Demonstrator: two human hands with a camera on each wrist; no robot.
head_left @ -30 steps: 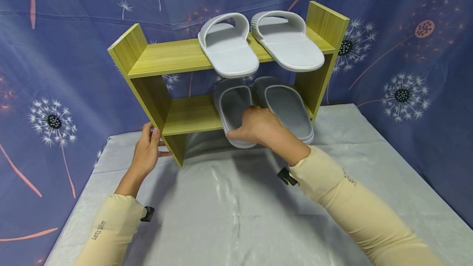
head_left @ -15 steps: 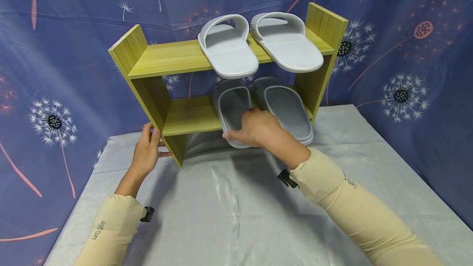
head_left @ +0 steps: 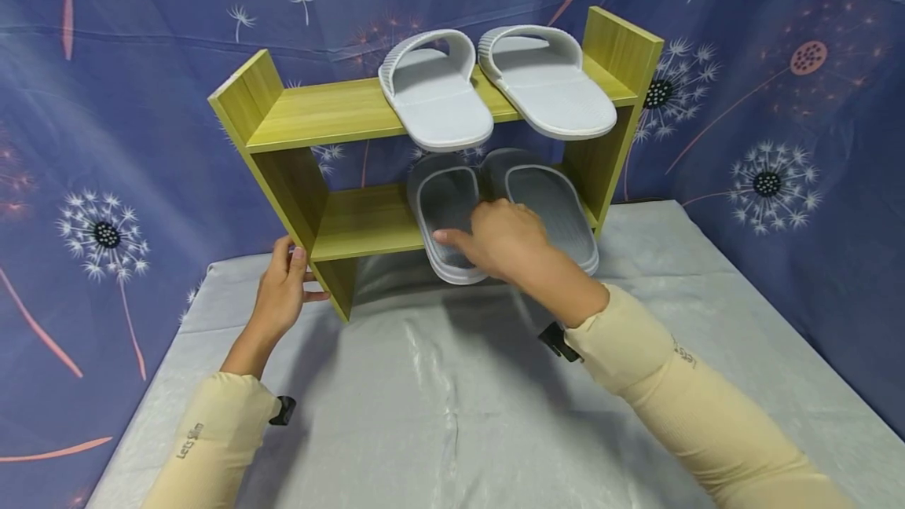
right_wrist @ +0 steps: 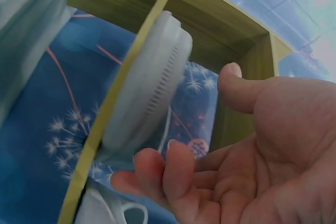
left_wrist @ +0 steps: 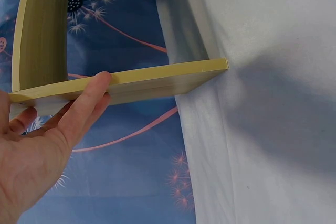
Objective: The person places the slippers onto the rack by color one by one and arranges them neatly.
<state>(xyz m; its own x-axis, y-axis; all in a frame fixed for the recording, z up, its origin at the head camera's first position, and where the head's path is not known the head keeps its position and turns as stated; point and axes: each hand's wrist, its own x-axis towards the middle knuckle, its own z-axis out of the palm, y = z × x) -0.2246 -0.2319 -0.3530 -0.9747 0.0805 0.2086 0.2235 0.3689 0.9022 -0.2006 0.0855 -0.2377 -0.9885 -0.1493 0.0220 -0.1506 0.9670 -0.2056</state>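
Note:
A two-tier wooden shoe rack (head_left: 368, 222) carries a grey left slipper (head_left: 444, 199) and a grey right slipper (head_left: 569, 230) side by side on its lower shelf. My right hand (head_left: 512, 240) hovers in front of this pair, its thumb over the left one in the head view. In the right wrist view its fingers are loosely bent, with nothing between them and the thumb; a slipper's ribbed side (right_wrist: 157, 93) lies beyond. At the rack's left side panel (left_wrist: 157, 82), my left hand (head_left: 279, 289) grips the panel's front edge, fingertips on it.
A pair of white slippers, one at left (head_left: 445, 108) and one at right (head_left: 558, 93), sits on the upper shelf, toes to the back. The rack stands on a pale grey cloth (head_left: 396, 415) before a blue dandelion-print curtain (head_left: 177, 116).
My right hand has let go of the grey left slipper; its thumb has come up off the heel edge and the hand has shifted slightly right. The left hand stays at the rack.

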